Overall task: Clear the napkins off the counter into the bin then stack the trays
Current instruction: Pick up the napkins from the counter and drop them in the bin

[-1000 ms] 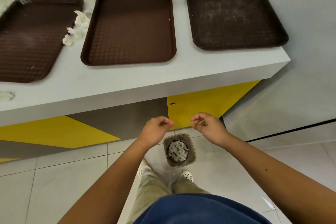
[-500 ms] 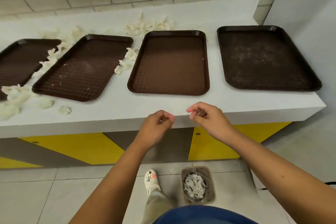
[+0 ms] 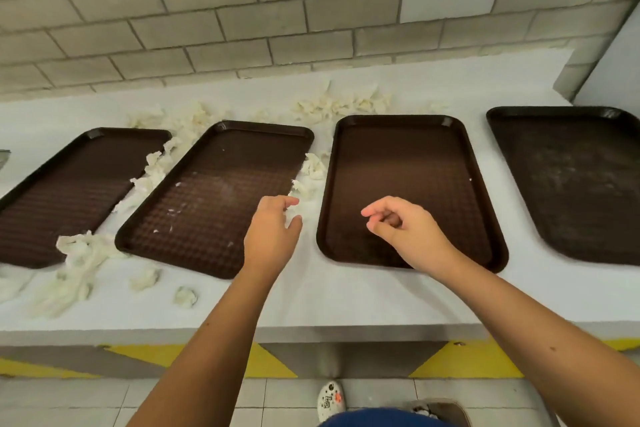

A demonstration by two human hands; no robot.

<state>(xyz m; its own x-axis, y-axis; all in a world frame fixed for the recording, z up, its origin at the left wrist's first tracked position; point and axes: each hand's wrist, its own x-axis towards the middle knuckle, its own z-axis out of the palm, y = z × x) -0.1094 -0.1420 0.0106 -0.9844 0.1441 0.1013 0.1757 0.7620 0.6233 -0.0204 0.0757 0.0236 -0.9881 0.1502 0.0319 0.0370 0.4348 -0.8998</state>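
The napkins are torn, crumpled white scraps, and against the white counter their edges are hard to make out. The bin is mostly cut off by the bottom of the frame; only a bit of rim and a few white scraps inside it show. The far-left tray is cut off at the left edge and the far-right tray at the right edge.

All four trays lie flat, well apart from each other, with their long axes running away from the person toward the brick wall. The two on the left slant leftward toward the near edge. The scraps lie in loose strings along the gaps between trays.

The left hand hovers over the gap between the second tray and the third tray. Its fingers are loosely curved, the thumb held apart from them, gripping nothing visible. The nearest scraps lie just beyond its fingertips in that gap. More lie farther ahead along the wall, and far more off to its left, in the next gap and at the counter's near edge.

The right hand hangs over the third tray, fingers loosely curled inward and holding nothing. No scrap is near it. The bin lies below and behind it on the floor, beside a shoe.
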